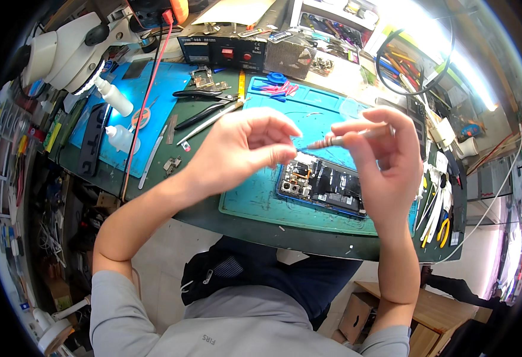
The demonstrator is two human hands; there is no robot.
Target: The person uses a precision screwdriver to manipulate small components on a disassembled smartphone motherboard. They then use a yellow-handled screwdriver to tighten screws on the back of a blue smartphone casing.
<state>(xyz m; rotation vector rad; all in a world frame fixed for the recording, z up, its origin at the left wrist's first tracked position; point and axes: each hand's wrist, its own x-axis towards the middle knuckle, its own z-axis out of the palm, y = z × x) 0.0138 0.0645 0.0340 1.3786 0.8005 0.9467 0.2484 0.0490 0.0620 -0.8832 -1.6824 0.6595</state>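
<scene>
My right hand (pixel 386 157) grips a slim screwdriver (pixel 325 143) between thumb and fingers, its tip pointing left. Facing that tip, my left hand (pixel 234 146) has its thumb and fingers curled toward each other. Anything between those fingertips is too small to make out. Below both hands lies an opened smartphone (pixel 336 198), its camera modules and board bared at the left end and black film over the battery area. The phone rests on a teal work mat (pixel 255 205), partly hidden behind my right hand.
Black-handled pliers (pixel 198 116) and a white tweezer-like tool (pixel 204 128) lie left of the mat. White bottles (pixel 120 138) stand on a blue mat (pixel 169 89) beneath a microscope (pixel 64 53). A black power unit (pixel 222 52) stands behind; yellow-handled pliers (pixel 444 229) lie at right.
</scene>
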